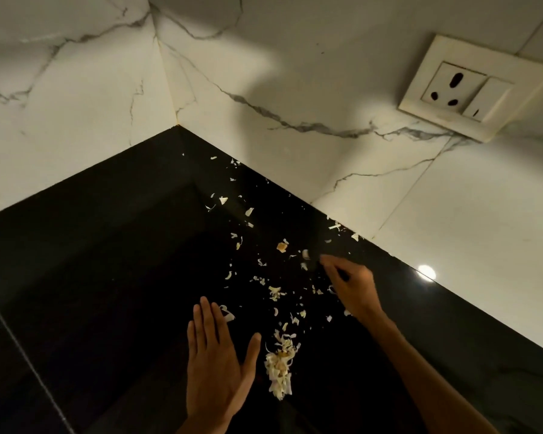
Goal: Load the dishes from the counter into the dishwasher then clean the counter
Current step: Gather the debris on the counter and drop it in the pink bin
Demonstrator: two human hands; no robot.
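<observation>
Head view, looking down into the back corner of the black surface, which is polished stone, glossy enough to mirror a ceiling light near its right-hand edge. No dishes in frame; judged from that, the loading part is likely finished and this is the counter-cleaning stage.

Left hand: fingers straight and close together, thumb splayed out, palm down, low over or on the surface near its front edge. It stands just left of the heap of scraps, apparently acting as a wall so that swept bits collect against it instead of spreading.

Right hand: reaching farther toward the back wall edge, fingers curled and drawn together at the tips. The tips are blurred, so I cannot tell whether they pinch a flake or merely rake; nothing visible is clearly held. Probable purpose: dragging outlying bits back toward the heap.

Debris: the heap is a compact, elongated mound of pale, papery, curled flakes, resembling onion or garlic skin, thin and light, likely to scatter under a fast sweep. Loose flakes trail from the heap diagonally toward the back corner, some lying right against the wall joint on the right. One darker, tan crumb sits among them.

Surroundings: white marble-pattern wall tiles with grey veining, smooth; a cream socket plate on the right wall, well apart from the work.
</observation>
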